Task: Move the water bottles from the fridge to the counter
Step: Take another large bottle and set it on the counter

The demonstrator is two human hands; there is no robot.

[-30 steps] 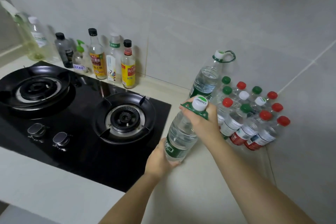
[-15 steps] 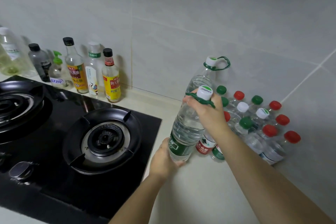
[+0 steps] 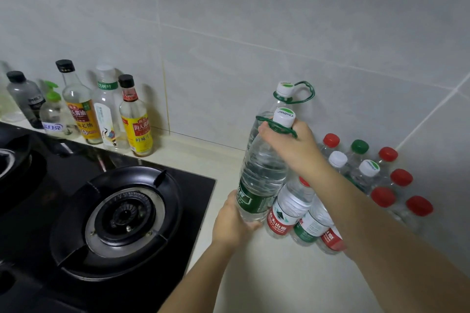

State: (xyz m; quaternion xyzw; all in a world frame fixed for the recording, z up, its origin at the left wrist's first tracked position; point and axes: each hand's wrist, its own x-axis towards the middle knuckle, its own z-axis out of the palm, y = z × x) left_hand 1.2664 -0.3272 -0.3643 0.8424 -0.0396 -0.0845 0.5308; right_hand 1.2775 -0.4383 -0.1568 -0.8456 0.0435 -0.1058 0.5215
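Note:
A large clear water bottle [image 3: 262, 173] with a green label and white cap is tilted over the cream counter [image 3: 274, 282], right of the stove. My right hand [image 3: 295, 147] grips its neck at the green carry ring. My left hand [image 3: 231, 223] cups its base from below. Behind it stands a second large bottle [image 3: 286, 94] with a green loop handle, against the wall. Several small water bottles [image 3: 287, 208] with red, green and white caps stand clustered in the corner to the right, partly hidden by my right forearm.
A black gas stove [image 3: 122, 216] with two burners fills the left of the counter. Sauce and oil bottles [image 3: 137, 119] line the tiled wall behind it. Bare counter lies in front of the small bottles, toward me.
The large bottle has moved back and right, closer to the second large bottle and the small ones. Both hands kept their hold on it.

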